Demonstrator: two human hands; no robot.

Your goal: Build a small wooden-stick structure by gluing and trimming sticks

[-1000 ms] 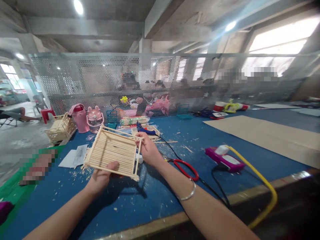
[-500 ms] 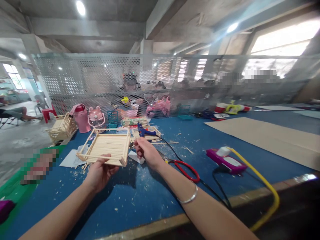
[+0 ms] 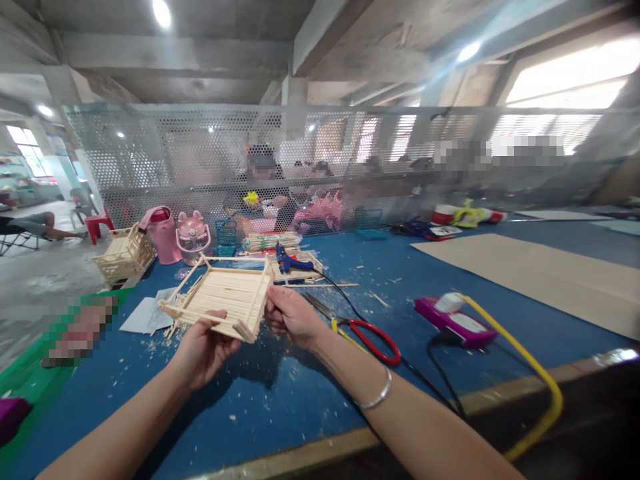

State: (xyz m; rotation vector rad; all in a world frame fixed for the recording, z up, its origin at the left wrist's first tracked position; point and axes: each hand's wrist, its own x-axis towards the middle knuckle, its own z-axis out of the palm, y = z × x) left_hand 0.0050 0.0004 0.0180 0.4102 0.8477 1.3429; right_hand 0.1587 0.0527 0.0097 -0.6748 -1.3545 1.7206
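My left hand (image 3: pixel 203 357) grips the near edge of a small tray-like frame built of thin wooden sticks (image 3: pixel 227 295), its thumb on the slatted floor and its fingers beneath. The frame is tilted and held above the blue table. My right hand (image 3: pixel 295 317) is closed at the frame's right side, thumb and forefinger against its edge; whether a small piece is pinched there is hidden. Beyond the hands lies a blue glue gun (image 3: pixel 293 263) on more sticks. Red-handled scissors (image 3: pixel 375 341) lie by my right wrist.
A purple power strip (image 3: pixel 453 323) with a yellow cord stands at right, near a large brown sheet (image 3: pixel 530 277). At the back left are a pink bottle (image 3: pixel 163 237), a pink-lidded jar (image 3: pixel 193 240) and a stick-built piece (image 3: pixel 125 257). A perforated metal screen (image 3: pixel 190 153) runs behind.
My right hand has moved down and in to the frame's right edge, where it now makes contact. The frame has turned a little and shifted right.
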